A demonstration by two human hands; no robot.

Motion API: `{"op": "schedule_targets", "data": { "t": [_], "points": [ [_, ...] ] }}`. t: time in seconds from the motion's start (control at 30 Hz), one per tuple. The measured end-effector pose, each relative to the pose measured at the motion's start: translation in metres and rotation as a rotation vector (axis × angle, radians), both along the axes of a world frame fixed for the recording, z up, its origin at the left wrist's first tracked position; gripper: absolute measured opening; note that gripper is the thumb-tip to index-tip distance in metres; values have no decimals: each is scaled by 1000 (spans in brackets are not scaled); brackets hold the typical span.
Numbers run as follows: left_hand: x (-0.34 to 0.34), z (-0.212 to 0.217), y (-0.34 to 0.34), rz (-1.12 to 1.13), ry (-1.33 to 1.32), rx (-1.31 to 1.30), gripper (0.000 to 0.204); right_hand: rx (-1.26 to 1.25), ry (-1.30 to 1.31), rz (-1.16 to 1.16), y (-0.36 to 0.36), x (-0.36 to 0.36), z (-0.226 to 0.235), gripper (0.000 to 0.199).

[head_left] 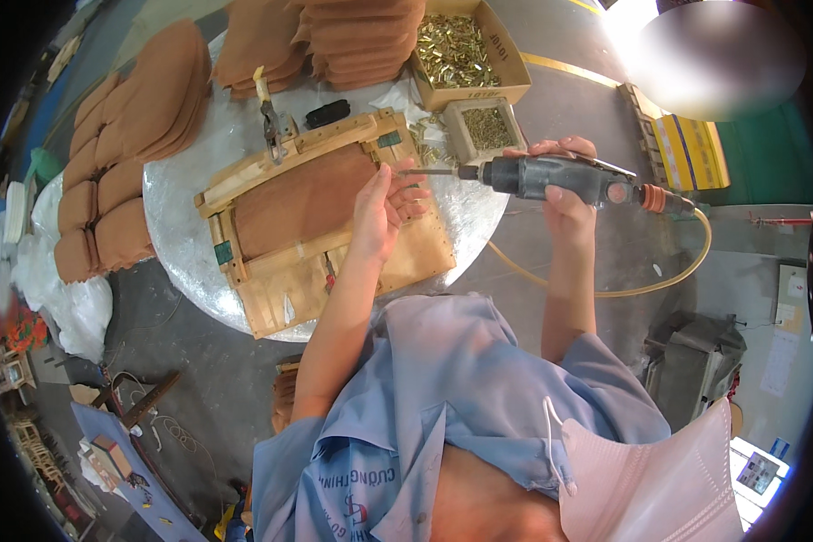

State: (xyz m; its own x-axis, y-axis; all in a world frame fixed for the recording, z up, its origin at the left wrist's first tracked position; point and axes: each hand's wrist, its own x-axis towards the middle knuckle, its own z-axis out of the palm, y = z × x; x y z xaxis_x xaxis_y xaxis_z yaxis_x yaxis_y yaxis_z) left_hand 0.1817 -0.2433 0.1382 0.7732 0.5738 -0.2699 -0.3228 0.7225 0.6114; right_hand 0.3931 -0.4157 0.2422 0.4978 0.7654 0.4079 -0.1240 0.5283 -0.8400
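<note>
My right hand [565, 185] is wrapped round a grey-black air screwdriver [551, 178], held level with its long bit [429, 172] pointing left. My left hand [384, 212] is at the bit's tip, thumb and forefinger pinched together, the other fingers loosely bent; what the pinch holds is too small to make out. Beneath the left hand lies a wooden jig [352, 303] with a brown panel [303, 203] set inside its frame. A toggle clamp [273, 131] stands on the jig's far rail. A slim red-handled tool [331, 271] rests on the near board.
The round table [176, 208] is wrapped in clear film. Brown panels [154, 90] are stacked at its left and far side. Behind the screwdriver stand a carton [479, 93] of brass-coloured fittings and a tray [483, 126] of small screws. A yellow air hose [641, 291] loops at right.
</note>
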Motion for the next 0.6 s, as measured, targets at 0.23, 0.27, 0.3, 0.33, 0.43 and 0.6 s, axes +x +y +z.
{"op": "schedule_targets", "data": {
  "t": [0.23,0.27,0.3,0.33,0.43,0.6],
  "points": [
    [-44,-21,-13,58,-64,-117,28,-52,47,28,-7,-28,-7,66],
    [-47,-22,-16,63,-54,-134,26,-62,58,21,-9,-31,-7,66],
    [-50,-24,-18,68,-61,-148,24,-61,63,16,-11,-32,-9,66],
    [-52,-25,-21,77,-70,-161,23,-59,66,16,-13,-33,-11,66],
    [-56,-29,-27,102,-55,-184,20,-66,81,9,-19,-36,-12,66],
    [-57,-30,-32,87,-42,-162,19,-38,131,16,-26,-39,-15,66]
  ]
}}
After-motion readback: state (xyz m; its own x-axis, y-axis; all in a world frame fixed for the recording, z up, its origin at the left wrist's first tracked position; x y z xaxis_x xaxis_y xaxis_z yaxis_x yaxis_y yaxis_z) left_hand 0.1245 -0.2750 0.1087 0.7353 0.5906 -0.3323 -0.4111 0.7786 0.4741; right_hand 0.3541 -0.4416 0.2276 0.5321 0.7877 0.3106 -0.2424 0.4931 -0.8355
